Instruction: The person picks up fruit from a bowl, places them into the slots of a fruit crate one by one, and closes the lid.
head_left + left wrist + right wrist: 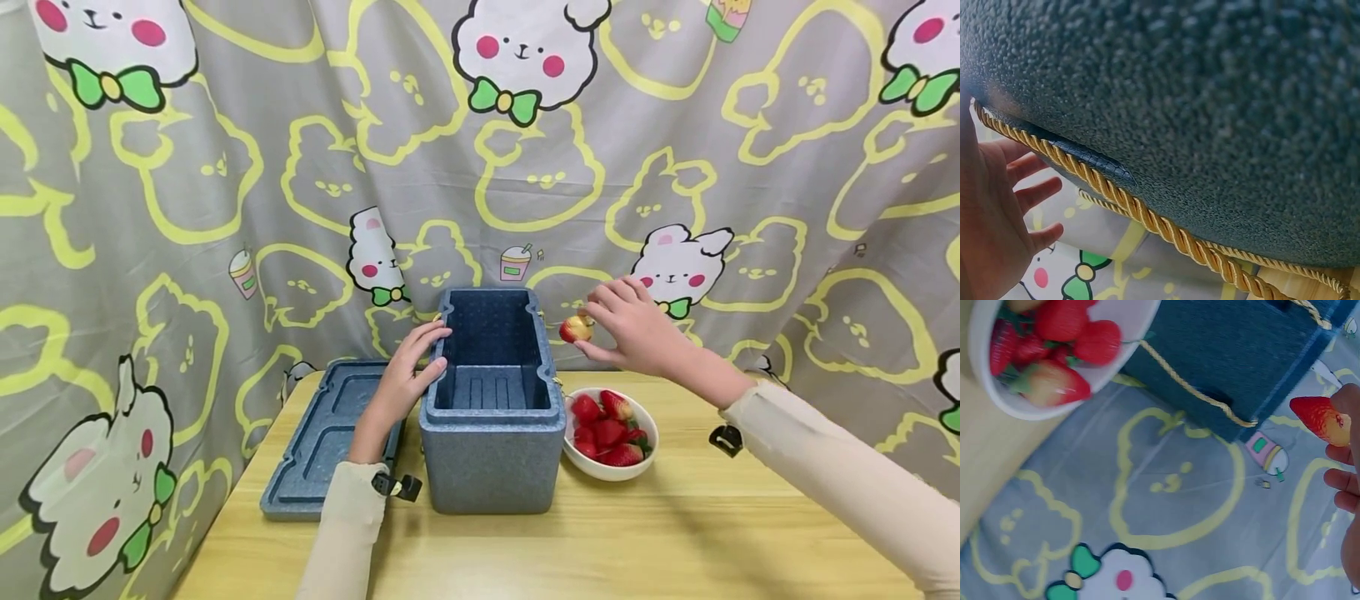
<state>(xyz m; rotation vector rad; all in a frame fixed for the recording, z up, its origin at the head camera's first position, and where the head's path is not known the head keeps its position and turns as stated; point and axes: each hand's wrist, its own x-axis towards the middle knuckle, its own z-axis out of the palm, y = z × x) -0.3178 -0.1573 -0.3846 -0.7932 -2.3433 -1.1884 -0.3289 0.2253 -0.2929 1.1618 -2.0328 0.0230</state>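
Note:
A blue-grey foam box (pixel 491 471) stands lidless on the table, its inside bare. My left hand (pixel 405 371) rests on the box's left rim, fingertips over the edge. In the left wrist view the fingers (pixel 1041 194) of that hand lie along the box side, beside a gold twisted rope (pixel 1147 219). My right hand (pixel 626 325) pinches a red and yellow strawberry (pixel 576 328) between thumb and fingers, raised to the right of the box. Below it a white bowl (pixel 611 472) holds several red strawberries (pixel 609 432).
The box's lid (pixel 330 442) lies flat on the table left of the box. A grey curtain (pixel 480 192) with cartoon bunnies hangs close behind. The wooden table (pixel 637 542) stretches in front of the box and to the right.

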